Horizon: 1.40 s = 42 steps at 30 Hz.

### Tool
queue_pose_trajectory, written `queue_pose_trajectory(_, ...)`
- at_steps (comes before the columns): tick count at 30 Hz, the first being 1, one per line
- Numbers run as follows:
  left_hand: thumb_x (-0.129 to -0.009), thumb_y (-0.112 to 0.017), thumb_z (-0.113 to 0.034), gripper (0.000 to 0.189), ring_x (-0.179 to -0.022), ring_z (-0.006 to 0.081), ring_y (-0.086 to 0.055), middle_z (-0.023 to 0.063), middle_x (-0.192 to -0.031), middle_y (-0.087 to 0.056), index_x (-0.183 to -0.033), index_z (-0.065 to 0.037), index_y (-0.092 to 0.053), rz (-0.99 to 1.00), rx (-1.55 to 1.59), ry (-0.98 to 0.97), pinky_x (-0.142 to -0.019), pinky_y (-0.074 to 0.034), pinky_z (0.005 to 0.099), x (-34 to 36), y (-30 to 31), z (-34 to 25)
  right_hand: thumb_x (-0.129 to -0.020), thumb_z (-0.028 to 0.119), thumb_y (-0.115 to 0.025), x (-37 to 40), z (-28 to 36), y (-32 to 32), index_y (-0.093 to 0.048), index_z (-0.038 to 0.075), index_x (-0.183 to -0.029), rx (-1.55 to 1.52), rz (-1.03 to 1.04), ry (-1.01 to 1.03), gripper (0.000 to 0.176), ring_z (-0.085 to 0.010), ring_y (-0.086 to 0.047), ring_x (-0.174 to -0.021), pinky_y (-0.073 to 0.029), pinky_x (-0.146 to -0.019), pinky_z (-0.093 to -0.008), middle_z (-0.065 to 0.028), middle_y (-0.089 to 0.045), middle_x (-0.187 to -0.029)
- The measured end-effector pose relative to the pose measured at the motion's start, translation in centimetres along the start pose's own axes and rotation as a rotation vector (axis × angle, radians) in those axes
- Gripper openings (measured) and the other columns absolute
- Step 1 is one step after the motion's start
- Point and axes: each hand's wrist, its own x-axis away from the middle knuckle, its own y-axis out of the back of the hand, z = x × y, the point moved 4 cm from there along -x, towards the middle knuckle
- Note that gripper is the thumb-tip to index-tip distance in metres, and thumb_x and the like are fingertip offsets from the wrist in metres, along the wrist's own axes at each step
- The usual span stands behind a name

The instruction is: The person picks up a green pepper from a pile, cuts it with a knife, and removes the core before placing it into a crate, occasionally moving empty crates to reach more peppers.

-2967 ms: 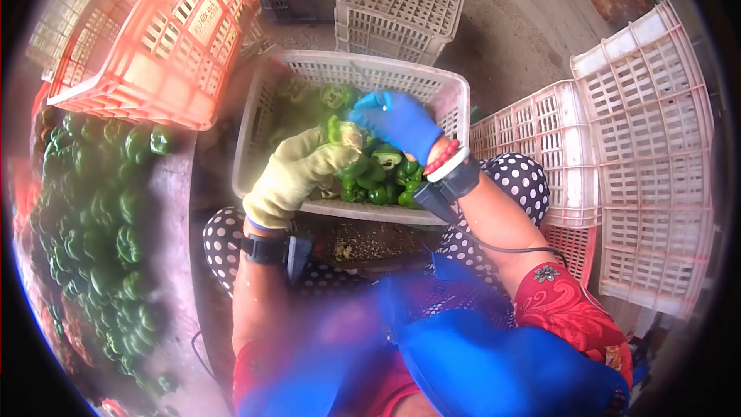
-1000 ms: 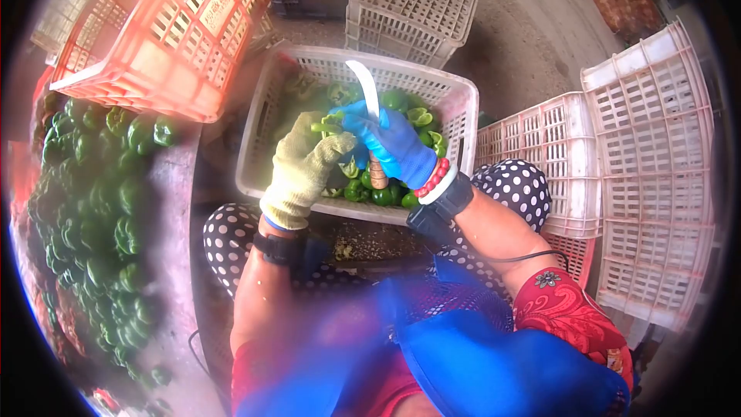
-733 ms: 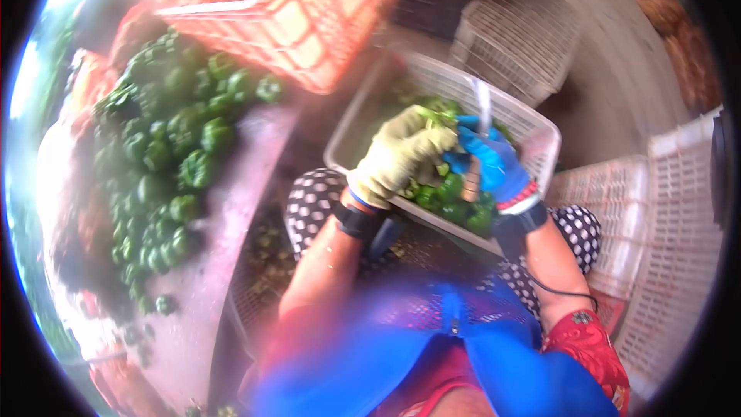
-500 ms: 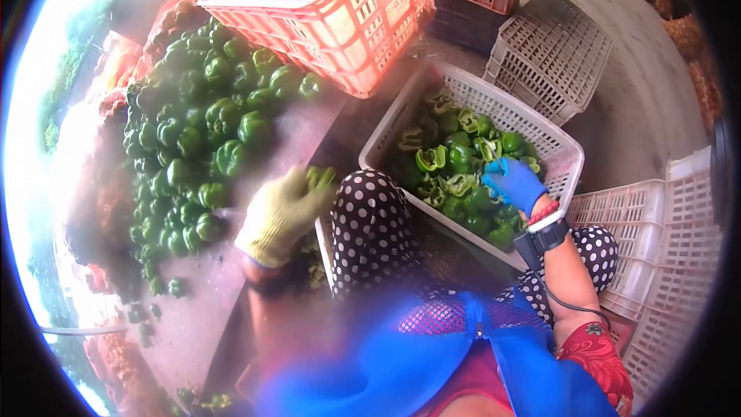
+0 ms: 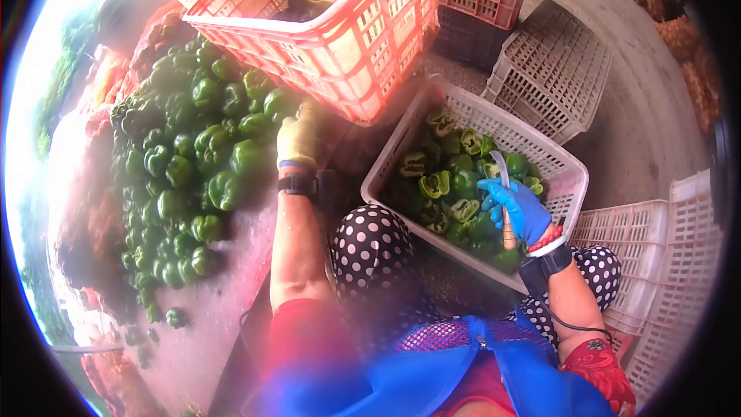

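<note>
The left arm reaches straight forward to the heap of green peppers (image 5: pixel 185 154) on the worktop (image 5: pixel 204 324). The gloved left hand (image 5: pixel 297 137) touches the heap's edge, but its grip is too blurred to tell. Further right, the blue-gloved right hand (image 5: pixel 519 207) is closed around a knife (image 5: pixel 502 170) above the white crate (image 5: pixel 532 139).

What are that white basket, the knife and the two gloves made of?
The white basket looks like matt moulded plastic, judging by its slotted lattice walls. The knife has a pale curved blade, probably metal, and a brown handle, perhaps wood. The glove on the right hand is smooth blue, likely rubber. The one on the left hand is yellowish, seemingly knitted fabric, though blurred.
</note>
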Motion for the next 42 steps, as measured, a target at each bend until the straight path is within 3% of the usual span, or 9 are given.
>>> queue_pose_trajectory(2,-0.092,-0.073,-0.03,0.047,-0.079,0.0228,-0.065,0.0121,-0.095,-0.067,-0.126,-0.003,-0.054,0.058,0.593,0.457,-0.073,-0.056,0.0377,3.3,0.4,-3.6,-0.104,0.035,-0.058,-0.1,0.1,-0.6,-0.064,0.004,-0.13,-0.01,0.003,-0.023,0.041,-0.0114,-0.06,-0.068,-0.052,-0.06,-0.0278,-0.005,-0.066,-0.093)
queue_pose_trajectory(5,-0.082,-0.083,-0.038,0.058,-0.082,0.0212,-0.069,0.0155,-0.1,-0.07,-0.119,-0.002,-0.056,-0.037,0.525,0.164,-0.07,-0.056,0.0341,3.7,-0.5,-2.5,-0.104,0.035,-0.059,-0.4,0.2,-1.1,-0.064,0.004,-0.13,0.072,-0.044,0.003,0.041,-0.0116,-0.061,-0.07,-0.052,-0.061,-0.0275,-0.0048,-0.066,-0.095)
queue_pose_trajectory(11,-0.076,-0.088,-0.027,0.061,-0.095,0.0167,-0.068,0.0109,-0.108,-0.071,-0.123,-0.003,-0.058,-0.166,0.265,0.047,-0.084,-0.055,0.03,4.4,-1.0,-2.0,-0.104,0.034,-0.058,-0.1,-0.3,-2.3,-0.065,0.005,-0.129,0.072,0.031,0.069,0.039,-0.011,-0.062,-0.068,-0.053,-0.06,-0.027,-0.0047,-0.067,-0.093)
queue_pose_trajectory(17,-0.081,-0.084,-0.017,0.045,-0.091,0.0139,-0.067,0.0073,-0.104,-0.071,-0.118,-0.002,-0.064,0.275,0.625,-0.019,-0.08,-0.056,0.0296,9.8,0.2,-7.7,-0.1,0.025,-0.064,2.0,2.3,-3.9,-0.062,0.005,-0.132,-0.067,0.002,0.2,0.038,-0.0107,-0.063,-0.069,-0.051,-0.059,-0.0278,-0.0056,-0.067,-0.088)
queue_pose_trajectory(19,-0.082,-0.079,-0.013,0.04,-0.09,0.0139,-0.066,0.0058,-0.102,-0.07,-0.117,-0.001,-0.064,0.34,0.392,-0.011,-0.078,-0.055,0.0292,14.8,2.3,-14.8,-0.099,0.019,-0.064,3.1,4.7,-4.6,-0.057,0.004,-0.137,0.334,-0.151,0.366,0.042,-0.0163,-0.065,-0.067,-0.051,-0.058,-0.0348,-0.0115,-0.068,-0.084)
queue_pose_trajectory(21,-0.08,-0.079,-0.013,0.044,-0.09,0.0161,-0.068,0.0091,-0.103,-0.072,-0.12,-0.003,-0.063,0.448,0.496,-0.14,-0.079,-0.056,0.0302,15.3,-0.9,-13.7,-0.099,0.018,-0.06,3.6,5.1,-4.9,-0.049,0.003,-0.143,0.517,-0.265,0.807,0.048,-0.0271,-0.067,-0.065,-0.051,-0.06,-0.0445,-0.0188,-0.066,-0.078)
queue_pose_trajectory(23,-0.079,-0.079,-0.015,0.047,-0.093,0.0181,-0.07,0.012,-0.104,-0.073,-0.122,-0.004,-0.063,0.431,0.197,-0.097,-0.081,-0.056,0.0315,19.4,-1.0,-19.1,-0.098,0.01,-0.057,2.8,3.3,-5.0,-0.042,0.004,-0.152,0.46,-0.261,0.775,0.056,-0.0173,-0.056,-0.061,-0.05,-0.062,-0.0373,-0.0133,-0.062,-0.074)
queue_pose_trajectory(28,-0.076,-0.081,-0.022,0.054,-0.098,0.0255,-0.072,0.016,-0.106,-0.073,-0.124,-0.005,-0.062,0.433,-0.028,-0.185,-0.088,-0.056,0.0374,22.8,-5.4,-21.1,-0.091,0.009,-0.057,3.8,3.6,-3.8,-0.026,0.002,-0.157,0.629,-0.359,0.62,0.073,-0.046,-0.064,-0.068,-0.048,-0.063,-0.0555,-0.0288,-0.064,-0.076)
queue_pose_trajectory(42,-0.072,-0.083,-0.024,0.052,-0.089,0.0343,-0.069,0.0161,-0.1,-0.069,-0.115,-0.005,-0.062,0.456,-0.091,-0.423,-0.08,-0.056,0.0436,21.7,-9.8,-20.0,-0.091,0.011,-0.057,2.9,2.3,-2.2,-0.021,-0.005,-0.155,0.763,-0.385,0.471,0.075,-0.046,-0.066,-0.068,-0.051,-0.064,-0.0553,-0.0293,-0.065,-0.074)
